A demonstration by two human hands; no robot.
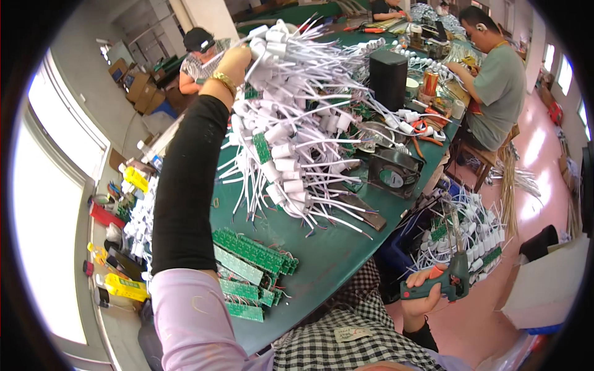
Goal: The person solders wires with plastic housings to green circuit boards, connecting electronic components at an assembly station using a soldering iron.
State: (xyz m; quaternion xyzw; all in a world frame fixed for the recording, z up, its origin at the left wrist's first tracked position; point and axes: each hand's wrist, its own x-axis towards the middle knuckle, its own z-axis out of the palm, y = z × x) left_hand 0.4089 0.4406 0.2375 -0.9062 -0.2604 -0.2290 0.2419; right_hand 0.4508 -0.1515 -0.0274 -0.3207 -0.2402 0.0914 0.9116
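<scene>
My left hand (234,62) is raised high over the green table (334,253) and grips a large dangling bunch of white cables with white cylindrical ends and small green boards (291,123). The bunch hangs down to the table top. My right hand (424,297) is low at my right side, off the table's edge, closed around the green handle of a glue gun (447,279) whose nozzle points up. A stack of green circuit boards (250,266) lies on the table near my left sleeve.
A black box fan (395,173) and a black upright box (388,77) stand on the table. A bin of white cable parts (467,235) sits beside my right hand. Two people (495,86) work across the table. Yellow tools (124,285) line the windowsill.
</scene>
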